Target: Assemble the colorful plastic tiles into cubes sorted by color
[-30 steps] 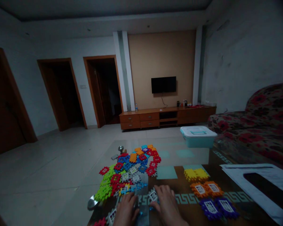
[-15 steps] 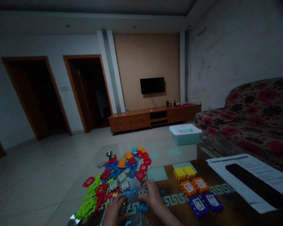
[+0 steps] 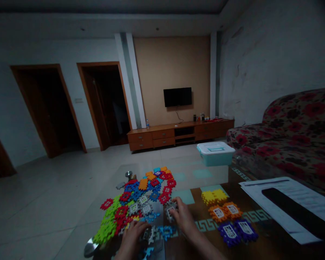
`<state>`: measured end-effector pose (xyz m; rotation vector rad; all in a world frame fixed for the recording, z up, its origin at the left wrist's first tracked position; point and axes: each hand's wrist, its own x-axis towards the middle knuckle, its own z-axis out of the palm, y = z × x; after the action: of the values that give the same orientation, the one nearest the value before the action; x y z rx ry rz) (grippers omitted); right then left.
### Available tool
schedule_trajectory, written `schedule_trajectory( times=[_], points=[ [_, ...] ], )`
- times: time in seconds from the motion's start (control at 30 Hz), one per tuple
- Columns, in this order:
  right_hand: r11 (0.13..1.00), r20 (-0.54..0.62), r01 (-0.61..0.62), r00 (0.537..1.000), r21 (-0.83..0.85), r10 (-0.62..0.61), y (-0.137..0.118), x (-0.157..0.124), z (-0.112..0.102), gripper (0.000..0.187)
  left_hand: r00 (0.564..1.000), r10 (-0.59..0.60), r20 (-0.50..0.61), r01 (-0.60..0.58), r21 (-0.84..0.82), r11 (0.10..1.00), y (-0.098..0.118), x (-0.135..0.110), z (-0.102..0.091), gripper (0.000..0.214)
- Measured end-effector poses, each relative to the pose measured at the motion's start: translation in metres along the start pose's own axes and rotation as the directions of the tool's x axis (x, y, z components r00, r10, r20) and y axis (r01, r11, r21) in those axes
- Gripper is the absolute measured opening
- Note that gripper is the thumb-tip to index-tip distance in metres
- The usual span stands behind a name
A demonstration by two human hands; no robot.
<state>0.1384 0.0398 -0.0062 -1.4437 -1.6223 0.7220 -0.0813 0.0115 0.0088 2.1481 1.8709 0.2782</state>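
Right hand [image 3: 184,218] curls its fingers around grey plastic window tile [image 3: 171,212] on brown glass-topped table [image 3: 195,213]; left hand [image 3: 130,241] lies against another grey tile [image 3: 148,234], its finger grip I cannot tell.

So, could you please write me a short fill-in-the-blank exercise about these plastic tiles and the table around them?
The sorted tiles run yellow, orange, then ____ toward the person.
The storage box beyond them has a white lid and a ____ base.
The right hand touches a grey tile marked with a white ____, while the left hand lies lower in view.
Missing words: purple; teal; window.
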Motion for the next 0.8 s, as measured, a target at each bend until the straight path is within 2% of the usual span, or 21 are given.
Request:
schedule_trajectory(
  times=[0.1,0.2,0.27,0.33,0.43,0.5,0.57,0.6,0.67,0.73,0.8],
  points=[
    [0.993,0.045,0.071,0.997,-0.09,-0.067,0.003,-0.009,-0.031,0.025,0.998,-0.058,0.032,0.051,0.182,0.982,0.007,0.004,0.001,0.063],
    [0.971,0.18,0.112,0.981,-0.211,-0.074,0.012,-0.02,-0.061,0.021,0.997,-0.073,-0.03,0.078,0.203,0.976,0.006,0.009,0.003,0.061],
    [0.957,0.283,0.112,0.959,-0.268,-0.033,0.02,-0.028,-0.077,0.024,0.997,-0.05,-0.058,0.058,0.131,0.99,0.003,0.012,0.0,0.047],
    [0.941,0.332,0.131,0.943,-0.311,-0.022,0.028,-0.035,-0.089,0.027,0.993,-0.019,-0.118,0.022,0.03,0.999,0.002,0.011,-0.006,0.026],
    [0.907,0.316,0.189,0.946,-0.377,-0.066,0.036,-0.042,-0.102,0.032,0.965,-0.017,-0.263,-0.031,-0.177,0.984,0.013,0.006,-0.014,0.01],
    [0.887,0.31,0.212,0.947,-0.41,-0.084,0.039,-0.044,-0.109,0.034,0.954,-0.073,-0.292,-0.043,-0.374,0.926,0.031,0.0,-0.011,0.012],
    [0.879,0.318,0.216,0.945,-0.426,-0.079,0.04,-0.046,-0.114,0.034,0.972,-0.126,-0.199,-0.017,-0.591,0.807,0.055,-0.006,0.003,0.023],
    [0.874,0.327,0.22,0.942,-0.433,-0.075,0.04,-0.048,-0.116,0.036,0.995,-0.075,-0.071,0.006,-0.685,0.729,0.068,-0.009,0.014,0.027],
    [0.865,0.357,0.239,0.931,-0.442,-0.076,0.039,-0.051,-0.116,0.047,0.996,-0.071,0.057,0.089,-0.781,0.619,0.092,-0.012,0.037,0.031],
    [0.851,0.394,0.258,0.917,-0.457,-0.066,0.039,-0.055,-0.114,0.059,0.988,-0.061,0.143,0.151,-0.792,0.591,0.109,-0.013,0.057,0.023],
    [0.837,0.414,0.263,0.909,-0.48,-0.048,0.038,-0.059,-0.111,0.066,0.976,-0.1,0.195,0.212,-0.724,0.656,0.118,-0.013,0.068,0.011]
  ],
)
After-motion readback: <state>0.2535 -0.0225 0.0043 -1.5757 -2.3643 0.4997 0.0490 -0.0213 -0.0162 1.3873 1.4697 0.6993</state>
